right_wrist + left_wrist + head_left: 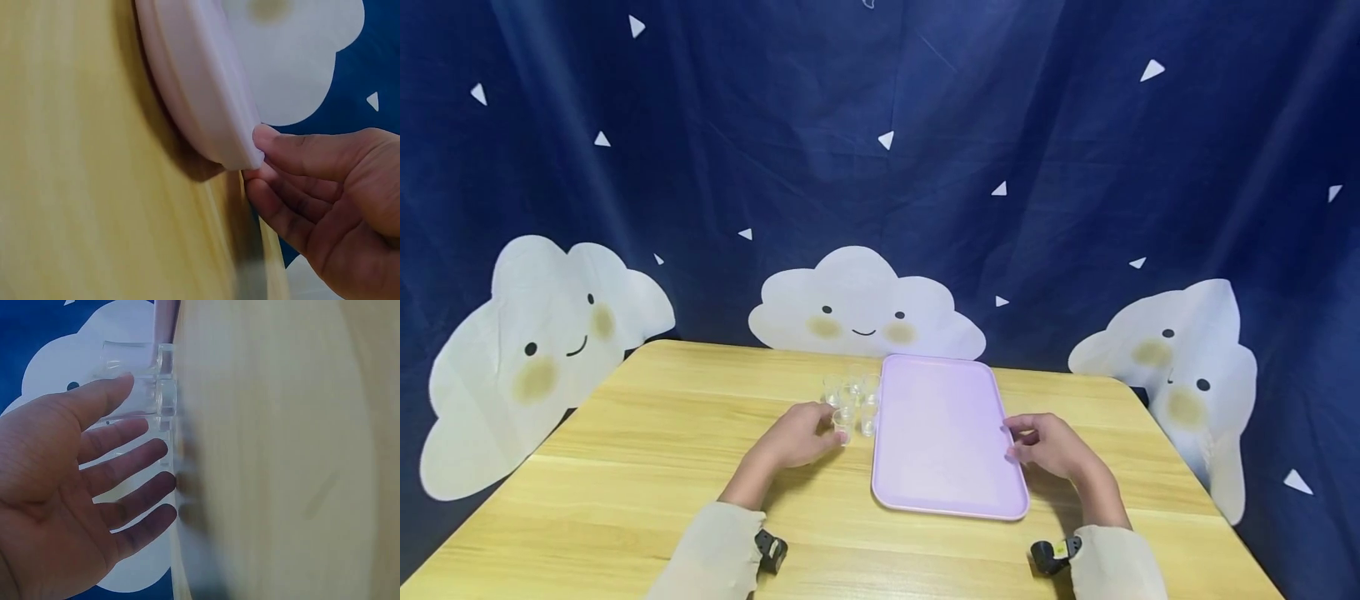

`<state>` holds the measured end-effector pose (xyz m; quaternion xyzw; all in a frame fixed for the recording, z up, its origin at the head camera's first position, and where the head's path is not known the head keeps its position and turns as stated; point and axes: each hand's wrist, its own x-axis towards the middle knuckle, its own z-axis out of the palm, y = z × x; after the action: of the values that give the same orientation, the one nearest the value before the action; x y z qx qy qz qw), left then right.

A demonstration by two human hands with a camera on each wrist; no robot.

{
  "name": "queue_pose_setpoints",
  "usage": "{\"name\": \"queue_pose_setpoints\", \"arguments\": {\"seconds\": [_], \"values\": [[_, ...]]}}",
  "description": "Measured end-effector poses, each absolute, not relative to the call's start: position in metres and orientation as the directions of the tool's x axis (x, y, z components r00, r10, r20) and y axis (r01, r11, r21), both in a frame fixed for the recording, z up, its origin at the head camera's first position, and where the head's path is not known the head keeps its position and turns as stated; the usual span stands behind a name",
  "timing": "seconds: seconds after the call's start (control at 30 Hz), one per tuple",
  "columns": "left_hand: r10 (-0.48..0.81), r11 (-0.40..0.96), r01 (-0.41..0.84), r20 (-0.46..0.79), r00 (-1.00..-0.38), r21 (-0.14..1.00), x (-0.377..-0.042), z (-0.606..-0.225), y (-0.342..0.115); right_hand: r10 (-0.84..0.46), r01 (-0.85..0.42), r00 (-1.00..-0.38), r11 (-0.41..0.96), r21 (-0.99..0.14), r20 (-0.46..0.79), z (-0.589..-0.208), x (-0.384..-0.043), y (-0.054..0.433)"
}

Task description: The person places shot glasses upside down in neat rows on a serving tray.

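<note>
A lilac rectangular tray point(942, 433) lies on the wooden table, its long sides running away from me. My right hand point(1051, 446) is at its right edge; in the right wrist view the thumb and fingers pinch the tray's rim point(240, 140). To the left of the tray stands a close group of several small clear glasses point(870, 388). My left hand point(805, 433) is beside the nearest glass point(843, 427), its fingers loosely spread. The left wrist view has the thumb tip overlapping a clear glass point(128, 357), with the other fingers extended below it.
The light wooden table point(662, 442) reaches back to a dark blue curtain point(820, 100) printed with white clouds and triangles. A small black camera point(770, 551) sits on the left wrist, another black camera point(1054, 556) on the right.
</note>
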<state>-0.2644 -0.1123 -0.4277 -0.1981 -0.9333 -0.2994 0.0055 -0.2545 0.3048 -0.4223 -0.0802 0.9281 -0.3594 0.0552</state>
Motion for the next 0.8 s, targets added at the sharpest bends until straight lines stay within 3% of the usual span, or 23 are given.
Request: {"name": "queue_pose_setpoints", "arguments": {"seconds": [0.43,0.8], "values": [[0.301,0.709,0.289,0.095,-0.949,0.643,-0.2667,-0.4293,-0.1091,-0.169,-0.073,-0.983,0.705,-0.705,-0.067,-0.4263,-0.255,0.3128],[0.333,0.688,0.342,0.14,-0.932,0.64,-0.2693,-0.4218,-0.1173,-0.164,-0.059,-0.983,0.69,-0.722,-0.077,-0.4268,-0.2557,0.3111]]}}
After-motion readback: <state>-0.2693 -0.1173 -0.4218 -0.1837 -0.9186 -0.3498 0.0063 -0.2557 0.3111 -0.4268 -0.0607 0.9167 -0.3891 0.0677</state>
